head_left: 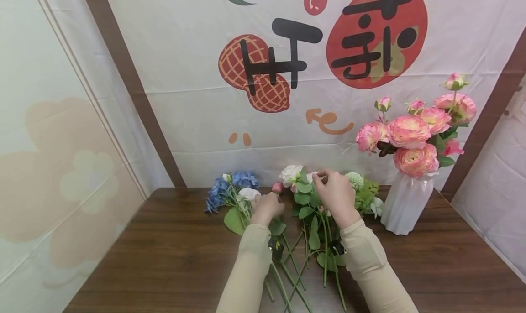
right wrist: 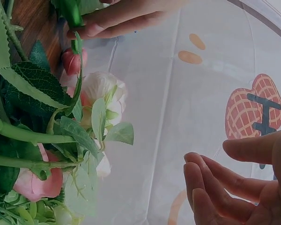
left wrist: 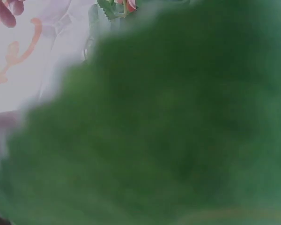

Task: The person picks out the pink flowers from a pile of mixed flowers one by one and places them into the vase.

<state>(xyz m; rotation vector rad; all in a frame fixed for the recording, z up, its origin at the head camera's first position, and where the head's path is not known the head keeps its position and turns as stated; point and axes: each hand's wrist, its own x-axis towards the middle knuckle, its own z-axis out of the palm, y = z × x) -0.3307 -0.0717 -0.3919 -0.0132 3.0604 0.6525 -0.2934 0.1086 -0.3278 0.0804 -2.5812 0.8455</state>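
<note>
In the head view my left hand (head_left: 268, 208) is low over the stems, beside a white flower (head_left: 248, 194) and a pink bud (head_left: 277, 187). The right wrist view shows that left hand (right wrist: 126, 18) pinching a green stem (right wrist: 71, 13); its flower cannot be made out. My right hand (head_left: 338, 194) is raised over leafy white roses (head_left: 291, 172). Seen from its own wrist, the right hand (right wrist: 243, 183) has loosely bent fingers with nothing between them. A blurred green leaf (left wrist: 168, 112) covers most of the left wrist view.
Blue flowers (head_left: 245, 179) lie at the left of the bunch, green foliage (head_left: 370, 194) at its right. Crossing stems (head_left: 296, 281) point toward the front of the wooden table (head_left: 176, 258). A white vase (head_left: 407, 206) with pink flowers (head_left: 408, 131) stands at the right, before a printed cloth (head_left: 185, 121).
</note>
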